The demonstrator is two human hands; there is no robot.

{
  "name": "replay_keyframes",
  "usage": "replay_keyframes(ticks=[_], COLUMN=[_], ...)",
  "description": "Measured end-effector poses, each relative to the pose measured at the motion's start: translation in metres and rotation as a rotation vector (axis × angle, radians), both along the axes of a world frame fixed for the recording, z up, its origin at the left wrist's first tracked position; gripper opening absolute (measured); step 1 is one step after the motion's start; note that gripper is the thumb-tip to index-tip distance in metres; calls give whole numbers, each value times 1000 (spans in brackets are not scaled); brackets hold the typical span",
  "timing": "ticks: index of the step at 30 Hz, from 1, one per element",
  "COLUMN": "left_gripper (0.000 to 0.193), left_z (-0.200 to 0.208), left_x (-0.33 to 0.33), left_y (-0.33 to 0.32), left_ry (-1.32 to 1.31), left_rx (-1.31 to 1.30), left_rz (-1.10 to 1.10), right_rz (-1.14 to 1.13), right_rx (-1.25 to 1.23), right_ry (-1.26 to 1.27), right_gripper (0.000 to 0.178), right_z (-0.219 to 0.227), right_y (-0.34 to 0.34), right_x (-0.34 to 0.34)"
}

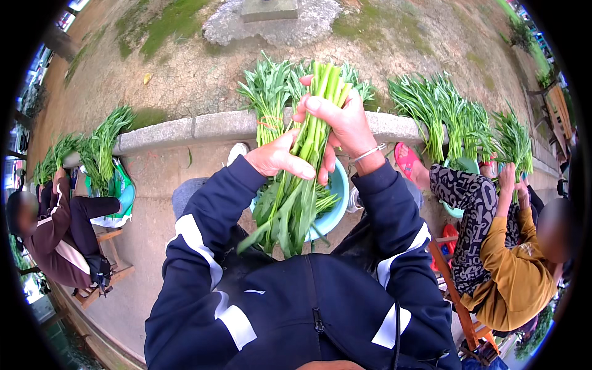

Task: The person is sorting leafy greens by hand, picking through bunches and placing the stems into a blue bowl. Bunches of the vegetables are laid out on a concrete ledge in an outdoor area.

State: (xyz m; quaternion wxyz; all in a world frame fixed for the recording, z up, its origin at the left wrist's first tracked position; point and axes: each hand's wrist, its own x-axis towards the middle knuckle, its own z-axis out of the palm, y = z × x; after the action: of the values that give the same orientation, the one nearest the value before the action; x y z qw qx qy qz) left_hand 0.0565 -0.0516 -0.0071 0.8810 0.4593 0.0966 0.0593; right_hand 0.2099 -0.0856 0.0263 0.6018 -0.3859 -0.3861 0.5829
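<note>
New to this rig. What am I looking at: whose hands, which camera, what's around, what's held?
No machine here: these are a person's bare hands, coming out of navy-blue sleeves with white stripes. The only picture comes from the left one of two wide fisheye cameras worn on the head, looking down, so straight edges bend near the rim.

The left hand and right hand hold a bunch of long green leafy stems, leaves toward the body, in front of a round light-blue basin.

Beyond, more leafy green bunches lie along a grey stone kerb. A person in a mustard-yellow top sits at the right.
</note>
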Motion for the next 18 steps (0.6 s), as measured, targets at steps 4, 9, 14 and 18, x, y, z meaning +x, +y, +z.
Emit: replay_keyframes(ticks=[4,9,14,18], left_gripper=[68,59,44,29], left_z=[1,-4,-8,5], left_x=[3,3,8,7], left_y=[2,13,6,6], left_ry=[20,110,190,98], left_rx=[109,317,236,80], left_rz=[33,46,198,198], right_rz=[-56,-166,-153,-3], right_rx=[28,141,155,47], right_ry=[-105,-352,-368,-34], right_gripper=[44,43,46,52], right_z=[-4,-12,-14,-19], right_y=[1,2,3,4], right_x=[0,0,0,17])
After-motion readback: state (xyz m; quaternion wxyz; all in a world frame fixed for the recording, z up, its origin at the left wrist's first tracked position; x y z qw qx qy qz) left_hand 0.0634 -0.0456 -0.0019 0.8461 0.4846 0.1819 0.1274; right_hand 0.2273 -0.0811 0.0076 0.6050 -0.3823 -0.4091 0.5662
